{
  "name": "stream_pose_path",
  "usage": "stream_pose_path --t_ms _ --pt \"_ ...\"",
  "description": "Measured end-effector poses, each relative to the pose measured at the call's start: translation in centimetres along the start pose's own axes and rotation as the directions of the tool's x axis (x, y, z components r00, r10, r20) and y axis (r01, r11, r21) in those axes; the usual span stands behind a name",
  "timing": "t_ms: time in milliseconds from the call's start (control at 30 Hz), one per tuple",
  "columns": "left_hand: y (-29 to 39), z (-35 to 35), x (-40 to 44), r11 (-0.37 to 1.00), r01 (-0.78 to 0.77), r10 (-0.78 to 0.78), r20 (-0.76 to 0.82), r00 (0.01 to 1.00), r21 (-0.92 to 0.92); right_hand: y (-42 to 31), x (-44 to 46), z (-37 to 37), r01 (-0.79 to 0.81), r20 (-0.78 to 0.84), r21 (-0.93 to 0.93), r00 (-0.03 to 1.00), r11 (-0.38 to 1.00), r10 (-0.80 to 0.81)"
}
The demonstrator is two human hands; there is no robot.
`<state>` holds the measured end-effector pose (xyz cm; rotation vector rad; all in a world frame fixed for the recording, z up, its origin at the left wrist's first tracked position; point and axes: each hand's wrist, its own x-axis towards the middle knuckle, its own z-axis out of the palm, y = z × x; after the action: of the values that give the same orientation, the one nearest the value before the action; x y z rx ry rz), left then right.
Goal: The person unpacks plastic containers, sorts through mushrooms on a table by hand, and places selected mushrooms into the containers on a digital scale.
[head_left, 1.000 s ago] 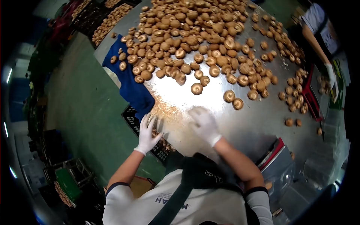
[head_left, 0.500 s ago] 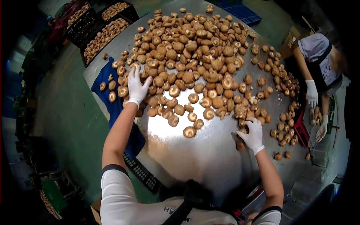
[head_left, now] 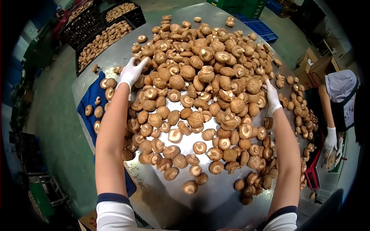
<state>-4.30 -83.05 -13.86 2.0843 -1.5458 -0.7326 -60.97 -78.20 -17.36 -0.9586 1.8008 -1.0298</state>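
Brown mushrooms (head_left: pixel 196 120) are heaped across a metal table (head_left: pixel 154 200). At the pile's left edge, my left hand (head_left: pixel 133 72), in a white glove, has its fingers apart, with the thumb against the mushrooms. My right hand (head_left: pixel 271 94), gloved too, lies along the right side of the pile. Its fingers are stretched forward beside the mushrooms, partly blurred. Both arms reach far forward around the heap. A blue cloth (head_left: pixel 89 101) with a few mushrooms on it hangs over the left table edge.
Black crates of mushrooms (head_left: pixel 103 43) stand at the upper left. At the right, another person in a cap (head_left: pixel 341 86) works with gloved hands near a red-edged tray (head_left: pixel 313 175). A blue pallet (head_left: pixel 256 27) and green crates (head_left: pixel 252 8) are beyond the table.
Both my hands have moved forward, from the near table edge to the far sides of the heap. The mushrooms now spread nearer to me, and the view has shifted forward.
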Motion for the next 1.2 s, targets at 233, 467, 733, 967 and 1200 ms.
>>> stream_pose_path --t_ms 233,467,733,967,1200 --pt "8.8 6.5 0.1 0.88 -0.059 0.227 0.309 0.923 -0.471 -3.9 0.4 0.3 -0.093 0.161 0.008 0.983 0.996 0.091" --pt "17.8 11.4 -6.8 0.636 0.548 0.174 0.793 0.584 -0.543 -3.7 0.2 1.4 -0.226 0.566 0.257 0.823 0.94 0.043" --pt "20.2 19.8 -9.5 0.75 -0.139 0.563 0.515 0.646 -0.646 3.3 1.4 -2.4 -0.137 0.578 0.116 0.815 0.984 0.046" --pt "23.3 24.2 -19.5 0.576 -0.124 0.655 0.366 0.661 -0.808 6.5 -5.2 -11.1 0.009 0.51 -0.213 0.854 0.977 0.103" --pt "28.2 25.1 -29.5 0.742 -0.27 0.65 0.561 0.512 -0.613 10.6 -12.6 -21.4 0.098 0.388 -0.459 0.916 0.883 0.099"
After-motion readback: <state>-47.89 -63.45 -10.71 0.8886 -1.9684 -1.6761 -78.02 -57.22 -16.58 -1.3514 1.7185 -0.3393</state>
